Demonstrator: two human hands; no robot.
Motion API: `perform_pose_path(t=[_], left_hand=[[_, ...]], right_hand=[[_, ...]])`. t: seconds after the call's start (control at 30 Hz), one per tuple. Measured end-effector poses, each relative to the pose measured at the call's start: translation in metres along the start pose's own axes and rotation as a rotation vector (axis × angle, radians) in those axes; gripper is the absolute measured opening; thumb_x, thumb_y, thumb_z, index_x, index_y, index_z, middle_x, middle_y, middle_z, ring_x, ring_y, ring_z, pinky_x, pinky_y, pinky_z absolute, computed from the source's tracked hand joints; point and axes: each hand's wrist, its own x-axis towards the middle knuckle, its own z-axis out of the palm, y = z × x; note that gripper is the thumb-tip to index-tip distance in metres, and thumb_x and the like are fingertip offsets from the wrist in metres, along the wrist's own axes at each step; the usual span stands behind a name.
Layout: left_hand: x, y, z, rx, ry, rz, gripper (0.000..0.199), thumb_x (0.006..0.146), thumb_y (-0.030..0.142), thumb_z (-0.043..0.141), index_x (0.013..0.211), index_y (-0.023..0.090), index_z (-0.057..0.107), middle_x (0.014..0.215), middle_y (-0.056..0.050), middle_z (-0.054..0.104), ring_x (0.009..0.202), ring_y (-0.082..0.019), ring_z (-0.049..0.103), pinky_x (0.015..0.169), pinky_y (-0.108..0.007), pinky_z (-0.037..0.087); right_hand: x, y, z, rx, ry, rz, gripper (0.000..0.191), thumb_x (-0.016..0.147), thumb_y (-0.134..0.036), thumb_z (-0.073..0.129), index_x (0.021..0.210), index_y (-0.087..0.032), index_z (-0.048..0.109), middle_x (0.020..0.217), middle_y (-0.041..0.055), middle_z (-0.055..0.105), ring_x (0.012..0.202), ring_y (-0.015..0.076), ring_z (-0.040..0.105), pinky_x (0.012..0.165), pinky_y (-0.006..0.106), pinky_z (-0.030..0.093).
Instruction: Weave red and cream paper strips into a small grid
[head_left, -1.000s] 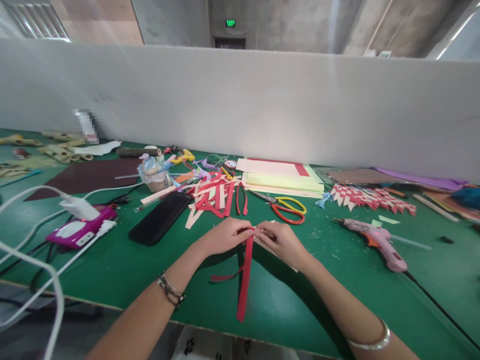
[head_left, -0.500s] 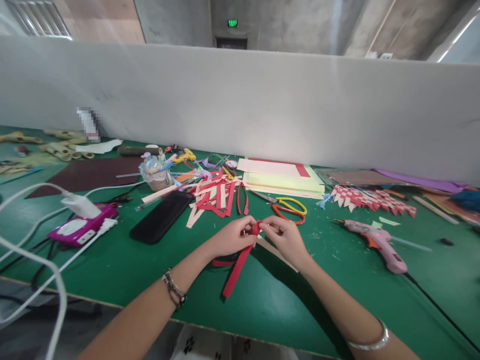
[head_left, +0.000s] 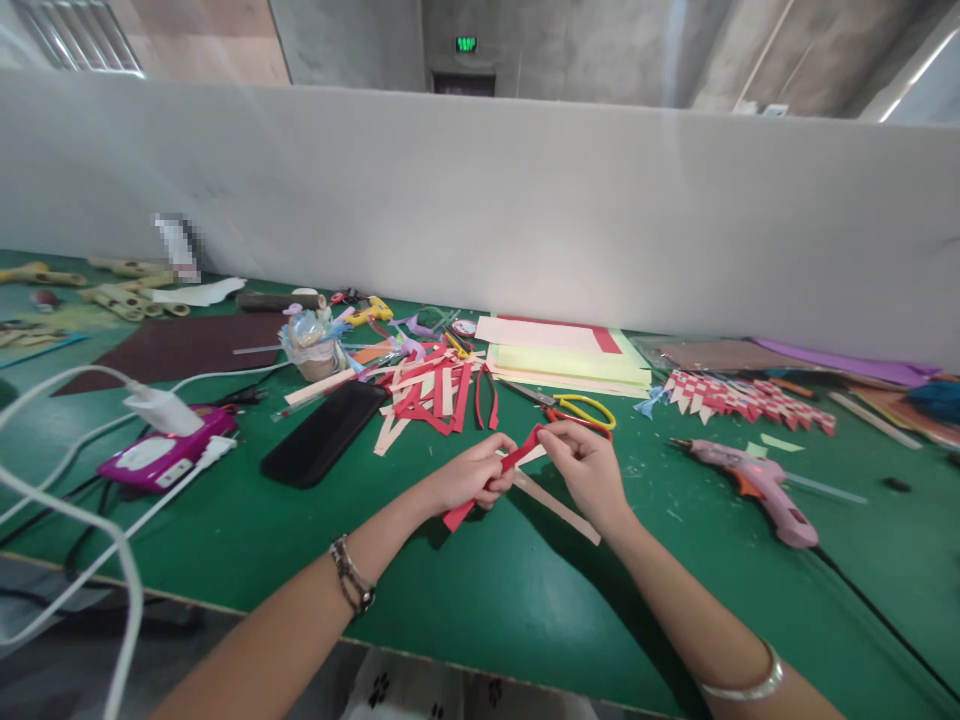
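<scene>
My left hand (head_left: 474, 474) is closed round a red paper strip (head_left: 523, 448), whose lower end sticks out below the fist. At the strip's upper end my right hand (head_left: 587, 470) pinches it between thumb and fingers. A pale pink paper strip (head_left: 559, 507) slants down to the right between the hands; whether it is joined to the red one is hidden by the fingers. Just beyond the hands lie scissors (head_left: 577, 412) with yellow and red handles. A pile of red and pale pink paper strips (head_left: 431, 390) lies behind my left hand.
A black phone (head_left: 324, 435) and a purple power strip (head_left: 169, 450) with white cables are on the left. On the right lie a pink glue gun (head_left: 757, 485) and woven red-and-white paper pieces (head_left: 750, 400). Paper sheets (head_left: 566, 360) rest against a grey partition (head_left: 480, 210).
The red strip has swung from hanging steeply down to a flatter slant, rising to the right. My left hand has closed round it, and my right hand has shifted slightly right along with its end.
</scene>
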Motion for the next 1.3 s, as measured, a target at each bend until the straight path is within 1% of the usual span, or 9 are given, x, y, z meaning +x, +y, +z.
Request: perform_pose_path(t=[0.1,0.23,0.33,0.43,0.57,0.73,1.03,1.23,1.3], left_hand=[[-0.002,0.003,-0.002,0.075,-0.004,0.007,0.009,0.080,0.013,0.030,0.080,0.018,0.037,0.050,0.010,0.026,0.039,-0.005,0.017,0.040,-0.017,0.015],[-0.007,0.009,-0.005,0.188,-0.002,0.059,0.025,0.089,0.032,0.032,0.076,0.016,0.045,0.051,0.008,0.026,0.044,-0.006,0.020,0.042,-0.019,0.018],[-0.010,0.012,-0.008,0.292,-0.025,0.066,0.026,0.088,0.033,0.032,0.072,0.016,0.043,0.052,0.008,0.028,0.044,-0.007,0.023,0.044,-0.020,0.023],[-0.011,0.013,-0.010,0.341,-0.039,0.073,0.026,0.086,0.030,0.033,0.065,0.016,0.043,0.054,0.005,0.037,0.050,-0.009,0.039,0.053,-0.022,0.035],[-0.011,0.012,-0.009,0.483,0.141,0.211,0.021,0.085,0.032,0.039,0.081,0.016,0.052,0.077,0.000,0.053,0.072,-0.013,0.050,0.069,-0.024,0.039],[-0.009,0.007,-0.004,0.736,0.267,0.388,0.030,0.089,0.040,0.034,0.081,0.016,0.051,0.070,0.002,0.050,0.063,-0.011,0.047,0.060,-0.021,0.035],[-0.009,0.004,-0.004,0.889,0.342,0.478,0.032,0.089,0.037,0.031,0.069,0.017,0.047,0.062,0.003,0.046,0.057,-0.010,0.044,0.058,-0.021,0.032],[-0.011,0.007,-0.007,0.922,0.261,0.503,0.031,0.086,0.037,0.043,0.063,0.016,0.048,0.058,0.003,0.048,0.056,-0.009,0.043,0.058,-0.020,0.031],[-0.011,0.009,-0.008,0.893,0.267,0.501,0.033,0.086,0.038,0.043,0.063,0.016,0.049,0.057,0.004,0.047,0.055,-0.009,0.043,0.057,-0.020,0.030]], right_hand=[[0.004,0.001,-0.006,0.024,0.065,0.039,0.029,0.072,-0.045,0.056,0.068,-0.016,0.059,0.044,-0.0083,0.023,0.040,0.0066,0.019,0.038,0.022,0.016],[0.009,0.003,-0.016,0.049,0.148,0.064,0.030,0.071,-0.046,0.058,0.072,-0.016,0.060,0.045,-0.0076,0.028,0.039,0.0063,0.023,0.036,0.022,0.019],[0.010,0.003,-0.020,0.038,0.175,0.048,0.030,0.072,-0.045,0.058,0.072,-0.015,0.060,0.046,-0.0069,0.031,0.040,0.0064,0.025,0.036,0.021,0.021],[0.009,0.001,-0.018,0.026,0.110,0.014,0.029,0.074,-0.044,0.056,0.069,-0.015,0.059,0.043,-0.0082,0.026,0.040,0.0056,0.022,0.036,0.020,0.018],[0.004,-0.003,-0.011,-0.018,-0.079,-0.067,0.027,0.077,-0.040,0.053,0.065,-0.016,0.056,0.044,-0.0082,0.026,0.041,0.0056,0.021,0.039,0.021,0.018],[-0.004,-0.003,-0.002,-0.214,-0.261,-0.187,0.026,0.081,-0.035,0.049,0.065,-0.017,0.056,0.049,-0.0041,0.040,0.047,0.0086,0.033,0.046,0.022,0.029],[-0.005,-0.005,0.000,-0.374,-0.258,-0.304,0.026,0.085,-0.033,0.044,0.070,-0.019,0.060,0.053,-0.0026,0.053,0.051,0.0113,0.042,0.065,0.029,0.035],[-0.008,-0.006,-0.003,-0.462,-0.357,-0.350,0.022,0.085,-0.030,0.047,0.072,-0.020,0.061,0.061,-0.0037,0.061,0.051,0.0096,0.049,0.085,0.037,0.028],[-0.006,-0.005,-0.004,-0.450,-0.309,-0.370,0.019,0.086,-0.030,0.045,0.082,-0.021,0.061,0.072,-0.0008,0.064,0.060,0.0126,0.054,0.083,0.037,0.030]])
